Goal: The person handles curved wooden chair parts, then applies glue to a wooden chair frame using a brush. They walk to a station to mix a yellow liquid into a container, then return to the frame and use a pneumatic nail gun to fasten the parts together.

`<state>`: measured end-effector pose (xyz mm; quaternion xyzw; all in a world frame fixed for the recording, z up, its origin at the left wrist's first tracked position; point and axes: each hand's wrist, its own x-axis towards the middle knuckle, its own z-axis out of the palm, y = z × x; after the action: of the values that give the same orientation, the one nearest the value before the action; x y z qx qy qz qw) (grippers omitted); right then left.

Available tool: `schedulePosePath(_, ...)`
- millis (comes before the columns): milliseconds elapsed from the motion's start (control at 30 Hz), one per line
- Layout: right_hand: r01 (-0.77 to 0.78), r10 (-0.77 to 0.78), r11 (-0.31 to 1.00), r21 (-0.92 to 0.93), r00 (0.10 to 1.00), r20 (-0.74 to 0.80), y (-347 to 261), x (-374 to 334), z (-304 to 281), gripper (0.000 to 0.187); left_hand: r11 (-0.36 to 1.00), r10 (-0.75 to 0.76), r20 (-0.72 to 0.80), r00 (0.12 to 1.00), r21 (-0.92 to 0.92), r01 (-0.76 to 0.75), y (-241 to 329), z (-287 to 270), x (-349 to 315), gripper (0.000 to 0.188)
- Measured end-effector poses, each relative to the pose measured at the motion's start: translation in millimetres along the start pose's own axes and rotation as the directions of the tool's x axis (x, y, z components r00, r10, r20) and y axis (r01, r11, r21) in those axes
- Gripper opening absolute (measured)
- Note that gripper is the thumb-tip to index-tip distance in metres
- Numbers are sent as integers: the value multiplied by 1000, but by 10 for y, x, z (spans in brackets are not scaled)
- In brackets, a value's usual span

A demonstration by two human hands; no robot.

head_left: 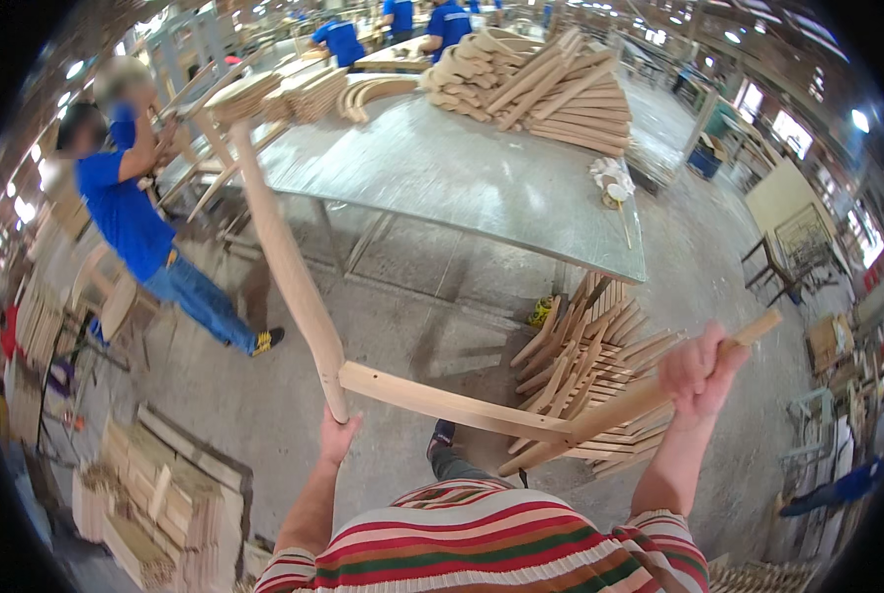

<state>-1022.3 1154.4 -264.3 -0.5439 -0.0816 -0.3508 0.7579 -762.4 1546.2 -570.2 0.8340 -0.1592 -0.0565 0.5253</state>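
Note:
I hold a pale wooden chair frame in the air in front of my striped shirt. My left hand point(338, 435) supports the lower end of its long curved leg point(286, 267), which rises up and to the left. My right hand point(701, 371) is closed around the other leg point(620, 400), which slants from lower left to upper right. A straight wooden rail point(442, 400) joins the two legs just above my chest.
A large grey metal table point(462, 178) stands ahead with stacks of curved wooden parts point(531, 84). A pile of similar parts point(590, 356) lies on the concrete floor. A person in a blue shirt point(131, 217) works at left. Wood stacks point(155, 504) sit lower left.

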Motion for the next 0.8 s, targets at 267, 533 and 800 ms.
schedulePosePath(267, -1, -196, 954, -300, 756, -624, 704, 1566, -1030, 32, 988, 91, -136, 987, -109, -106, 733, 587, 1991, 33)
schedulePosePath(533, -522, 241, 752, -402, 786, -570, 3106, 2304, -1545, 63, 953, -304, 139, 942, 61, 298, 923, 1125, 3544, 39)
schedulePosePath(800, -598, 15, 509, -620, 726, -688, 4263, 3247, -2440, 47, 947, -283, 329, 901, 247, 207, 927, 1679, 5208, 39)
